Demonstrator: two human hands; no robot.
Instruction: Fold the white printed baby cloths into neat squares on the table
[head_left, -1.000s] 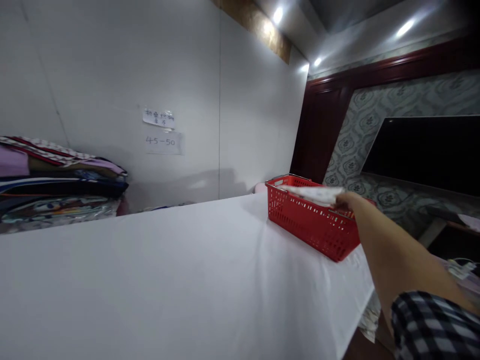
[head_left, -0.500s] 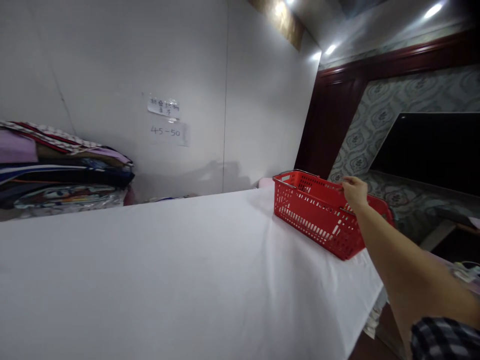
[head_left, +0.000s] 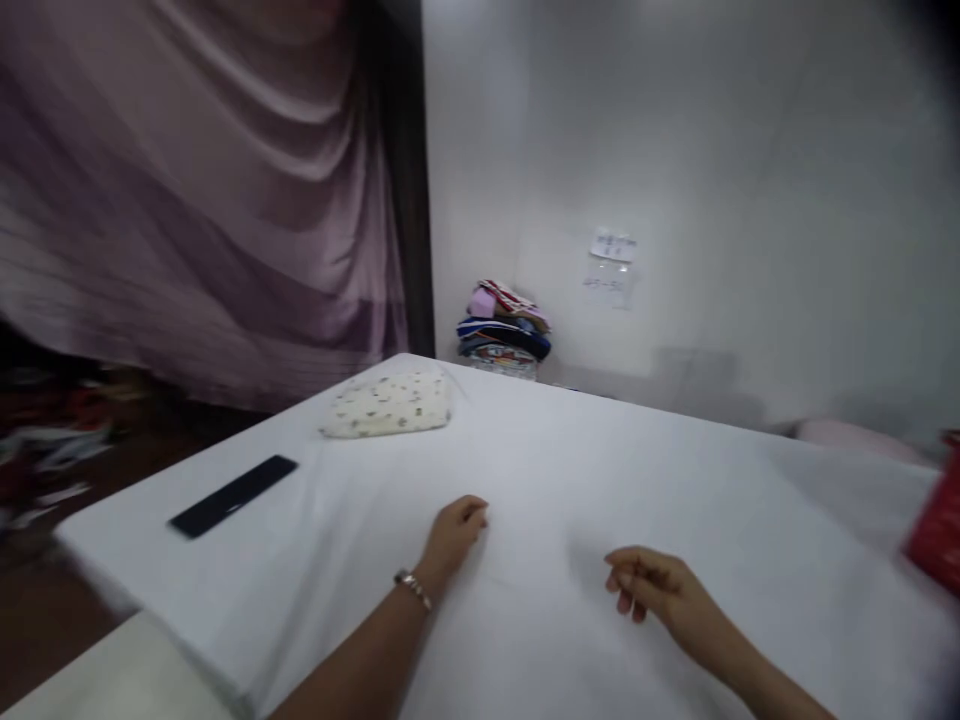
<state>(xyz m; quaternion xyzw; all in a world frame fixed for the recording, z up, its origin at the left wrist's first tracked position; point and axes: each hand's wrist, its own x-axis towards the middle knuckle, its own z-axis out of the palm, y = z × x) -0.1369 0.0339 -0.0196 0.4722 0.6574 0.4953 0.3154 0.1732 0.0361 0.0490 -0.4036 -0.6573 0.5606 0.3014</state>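
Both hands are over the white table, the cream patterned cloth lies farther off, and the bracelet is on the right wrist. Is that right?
Not quite: the head view shows the bracelet on the left wrist. The left hand and right hand are indeed over the white table, with the cream patterned cloth farther off.

Site: indoor room set up like a makeshift workroom; home or workshop could not be determined. Evidence: a broad white-covered tabletop point(head_left: 555, 470) stood before a plain pale wall point(head_left: 735, 180) bearing handwritten paper sheets point(head_left: 611, 260). A folded patterned cloth point(head_left: 390, 405) lay on it; a stack of textiles point(head_left: 506, 335) rose near the wall. A mauve drape point(head_left: 225, 180) hung at left, blurred clutter point(head_left: 60, 450) below.
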